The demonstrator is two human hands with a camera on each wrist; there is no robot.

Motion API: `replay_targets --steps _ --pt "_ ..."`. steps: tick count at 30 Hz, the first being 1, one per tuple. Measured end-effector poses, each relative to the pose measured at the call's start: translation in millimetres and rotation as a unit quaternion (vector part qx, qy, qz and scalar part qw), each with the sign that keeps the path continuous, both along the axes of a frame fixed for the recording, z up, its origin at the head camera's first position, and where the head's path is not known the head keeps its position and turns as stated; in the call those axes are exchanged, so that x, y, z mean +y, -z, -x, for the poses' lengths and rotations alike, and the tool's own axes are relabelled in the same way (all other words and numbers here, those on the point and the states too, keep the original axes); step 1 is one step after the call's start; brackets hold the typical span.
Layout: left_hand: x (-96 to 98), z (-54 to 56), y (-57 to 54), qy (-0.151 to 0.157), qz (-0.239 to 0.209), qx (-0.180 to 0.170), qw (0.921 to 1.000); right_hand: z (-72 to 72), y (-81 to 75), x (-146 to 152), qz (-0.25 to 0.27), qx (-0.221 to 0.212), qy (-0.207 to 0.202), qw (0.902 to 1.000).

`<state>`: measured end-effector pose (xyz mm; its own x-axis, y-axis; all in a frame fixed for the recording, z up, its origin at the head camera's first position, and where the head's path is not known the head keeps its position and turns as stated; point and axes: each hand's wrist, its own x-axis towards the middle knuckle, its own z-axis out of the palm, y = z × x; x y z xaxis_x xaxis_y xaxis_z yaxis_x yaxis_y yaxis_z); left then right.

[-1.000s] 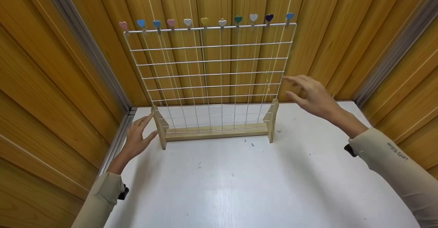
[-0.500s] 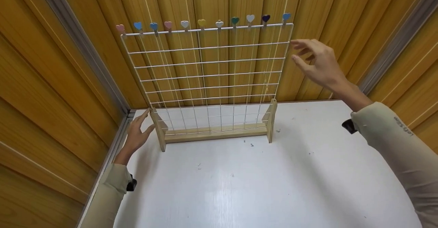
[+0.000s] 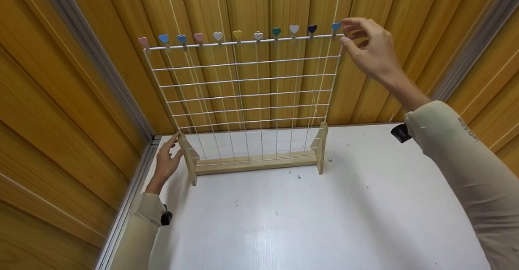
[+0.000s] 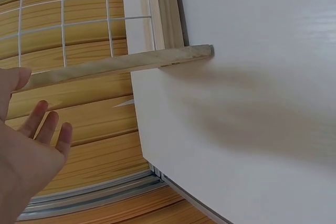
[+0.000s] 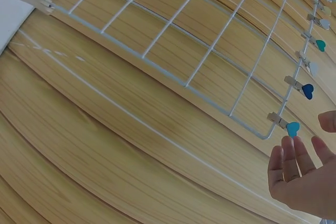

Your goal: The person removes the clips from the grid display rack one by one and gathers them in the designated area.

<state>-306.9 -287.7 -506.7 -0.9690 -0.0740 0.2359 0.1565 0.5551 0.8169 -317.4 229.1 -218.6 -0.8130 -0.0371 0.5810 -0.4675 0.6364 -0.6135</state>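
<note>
- Since the earlier frames our right hand (image 3: 371, 51) had risen from the rack's lower right to its top right corner, fingers spread, nearly at the light-blue heart clip (image 3: 336, 26).
- Our left hand (image 3: 168, 160) lay open against the left wooden foot (image 3: 189, 158).
- We saw the wire grid rack (image 3: 247, 99) standing upright on the white table (image 3: 308, 221), its long axis running left to right, facing us.

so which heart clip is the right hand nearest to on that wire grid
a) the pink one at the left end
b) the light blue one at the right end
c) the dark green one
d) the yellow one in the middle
b: the right hand has its fingertips at the grid's top right corner, beside the light blue heart clip, the last in the row.
</note>
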Motion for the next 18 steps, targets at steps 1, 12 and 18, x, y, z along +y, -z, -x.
replay_targets --steps 1,12,18 --pt "0.9 0.1 1.9 -0.002 -0.008 -0.001 1.0 0.8 -1.4 -1 -0.003 -0.003 0.002 1.0" --pt "10.4 5.8 8.7 0.024 -0.098 -0.063 0.9929 11.3 -10.3 0 -0.016 -0.072 -0.006 0.9972" --pt "6.7 5.6 6.7 0.028 -0.103 -0.053 0.9929 18.5 -11.1 -6 0.01 -0.088 -0.019 0.9959"
